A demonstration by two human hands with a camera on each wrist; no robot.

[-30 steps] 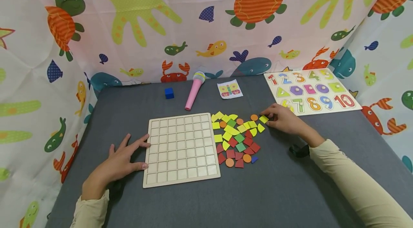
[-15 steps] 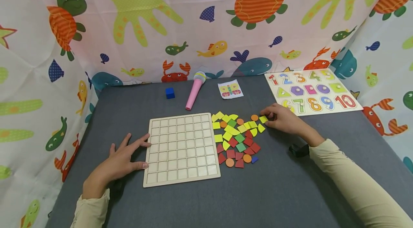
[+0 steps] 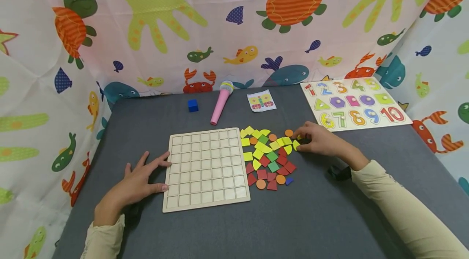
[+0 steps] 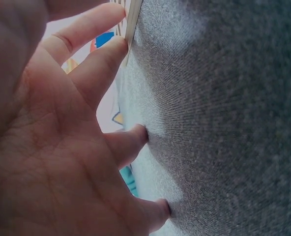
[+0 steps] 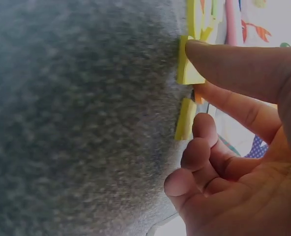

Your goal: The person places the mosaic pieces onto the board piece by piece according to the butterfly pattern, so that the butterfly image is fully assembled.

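My left hand (image 3: pixel 132 185) lies spread at the left edge of a wooden grid board (image 3: pixel 166 177), fingertips and thumb touching its rim. In the left wrist view two fingers touch the board's edge (image 4: pixel 132 19) and two rest on the grey cloth. At the right end of a spread of flat coloured pieces is my right hand (image 3: pixel 322 140). Its thumb touches a yellow quarter-circle piece (image 3: pixel 296 145), with the index finger stretched out past it. In the right wrist view a yellow piece (image 5: pixel 186 119) lies beside the curled other fingers. The board's cells hold no pieces.
Red pieces (image 3: pixel 261 174), green pieces and orange discs (image 3: pixel 280 179) lie right of the board. Behind stand a blue cube (image 3: pixel 192 106), a pink toy microphone (image 3: pixel 220 104), a butterfly pattern card (image 3: pixel 261 101) and a number puzzle (image 3: pixel 353 104). A printed curtain surrounds the table.
My right hand has shifted slightly toward me, from the yellow square piece to the quarter-circle piece, with thumb and index spread wider. My left hand stays on the board.
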